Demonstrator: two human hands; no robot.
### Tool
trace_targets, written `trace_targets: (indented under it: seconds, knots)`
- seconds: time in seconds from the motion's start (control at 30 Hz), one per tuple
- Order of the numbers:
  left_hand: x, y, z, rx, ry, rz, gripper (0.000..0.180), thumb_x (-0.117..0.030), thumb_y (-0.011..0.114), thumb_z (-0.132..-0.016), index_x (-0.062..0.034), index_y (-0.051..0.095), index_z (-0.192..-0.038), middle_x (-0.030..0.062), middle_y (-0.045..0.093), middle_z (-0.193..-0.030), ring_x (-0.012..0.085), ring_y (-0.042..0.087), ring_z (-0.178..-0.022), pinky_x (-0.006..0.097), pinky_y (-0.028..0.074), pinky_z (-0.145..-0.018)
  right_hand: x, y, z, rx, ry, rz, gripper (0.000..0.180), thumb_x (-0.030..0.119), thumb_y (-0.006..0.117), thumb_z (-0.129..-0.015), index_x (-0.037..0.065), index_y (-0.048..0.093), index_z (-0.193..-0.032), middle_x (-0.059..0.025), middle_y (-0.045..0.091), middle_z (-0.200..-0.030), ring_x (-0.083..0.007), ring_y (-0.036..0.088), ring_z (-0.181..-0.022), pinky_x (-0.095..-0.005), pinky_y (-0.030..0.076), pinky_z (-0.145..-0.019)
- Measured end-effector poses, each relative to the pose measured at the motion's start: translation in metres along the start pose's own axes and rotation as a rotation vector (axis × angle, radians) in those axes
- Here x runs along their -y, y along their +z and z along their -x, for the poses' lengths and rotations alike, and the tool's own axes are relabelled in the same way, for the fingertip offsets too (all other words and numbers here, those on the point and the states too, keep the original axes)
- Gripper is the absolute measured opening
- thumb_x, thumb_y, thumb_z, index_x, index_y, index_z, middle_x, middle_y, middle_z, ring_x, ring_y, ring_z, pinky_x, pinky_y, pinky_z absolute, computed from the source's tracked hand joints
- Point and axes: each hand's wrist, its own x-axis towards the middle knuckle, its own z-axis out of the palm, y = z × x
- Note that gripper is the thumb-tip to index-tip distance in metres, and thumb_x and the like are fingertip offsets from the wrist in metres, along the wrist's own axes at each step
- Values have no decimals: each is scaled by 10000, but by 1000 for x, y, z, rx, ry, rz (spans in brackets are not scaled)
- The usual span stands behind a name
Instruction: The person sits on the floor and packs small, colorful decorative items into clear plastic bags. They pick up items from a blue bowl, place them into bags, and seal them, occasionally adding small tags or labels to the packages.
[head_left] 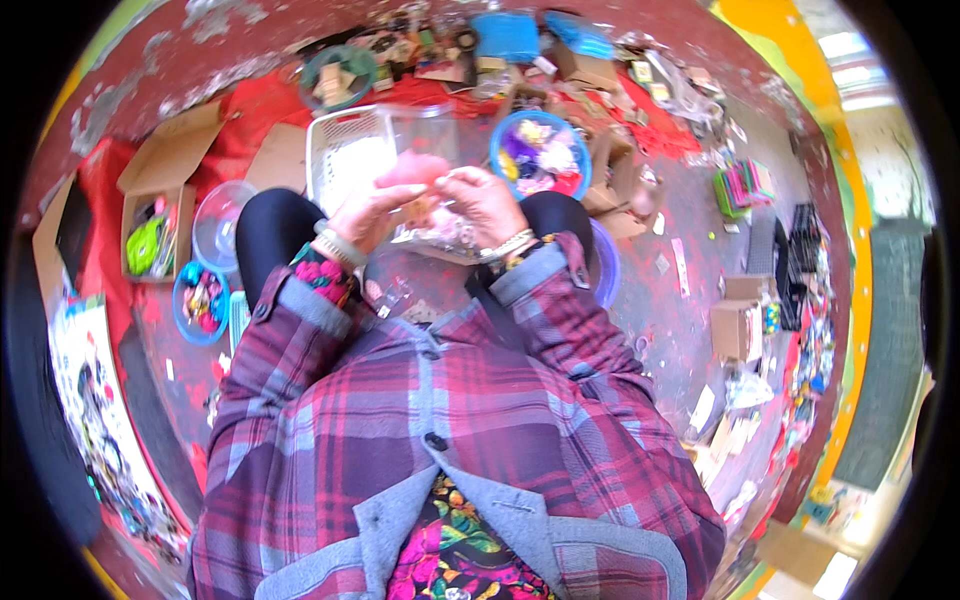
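Both my hands are raised between my knees, close together. A thin pink piece [412, 168], soft-looking and blurred, is stretched between them; its exact kind is unclear. My left hand [370, 212] is closed on its left side. The fingertips of my right hand [487, 208] pinch at its right edge. Below and behind the hands is a clear plastic container [462, 250] with small items in it, partly hidden by my fingers and wrists.
A white plastic basket [320, 160] stands beyond my left hand. Beyond my right knee is a blue tub [497, 150] of colourful fluffy pieces. At left are an open cardboard box [130, 215], a clear bowl [225, 225] and a small blue basket [180, 315]. Clutter lines the walls.
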Motion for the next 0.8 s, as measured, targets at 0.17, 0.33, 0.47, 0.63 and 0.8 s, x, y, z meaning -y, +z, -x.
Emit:
trace_targets:
  seconds: [0.17, 0.33, 0.47, 0.63, 0.8]
  knots:
    - [-7, -11, -1, -109, 9, -106, 344, -133, 565, -841, 26, 522, -1143, 112, 615, -976, 194, 613, -842, 298, 510, -680, -4, 14, -3, -34, 27, 23, 181, 101, 657, -781, 27, 597, -935, -15, 618, -796, -69, 552, -649, -192, 409, -550]
    - [-7, -13, -4, -207, 174, -78, 308, -79, 586, -808, 18, 554, -1098, 112, 624, -980, 185, 604, -837, 278, 476, -691, -13, 22, -14, 130, 65, 2, 176, 94, 627, -807, -38, 582, -914, -121, 644, -801, -161, 616, -710, -254, 481, -660]
    - [-16, -7, -1, -129, 116, -17, 357, -106, 575, -819, 23, 502, -1144, 133, 614, -955, 225, 613, -702, 294, 478, -579, -13, 23, -18, 143, -11, -22, 121, 32, 607, -805, -65, 577, -870, -117, 629, -769, -166, 609, -666, -261, 488, -629]
    - [-28, -18, 6, -135, 166, -86, 335, -128, 562, -838, 28, 510, -1129, 152, 610, -986, 255, 621, -783, 351, 520, -645, -11, 34, -19, 188, -29, 43, 105, 23, 616, -792, -58, 577, -846, -105, 622, -745, -144, 593, -636, -248, 470, -591]
    - [-23, -30, 9, -237, 244, -169, 312, -132, 545, -857, 29, 517, -1122, 149, 612, -1008, 268, 624, -829, 390, 537, -646, -11, 38, -22, 231, -42, 16, 158, 61, 636, -791, -64, 579, -869, -105, 623, -738, -148, 593, -631, -254, 468, -592]
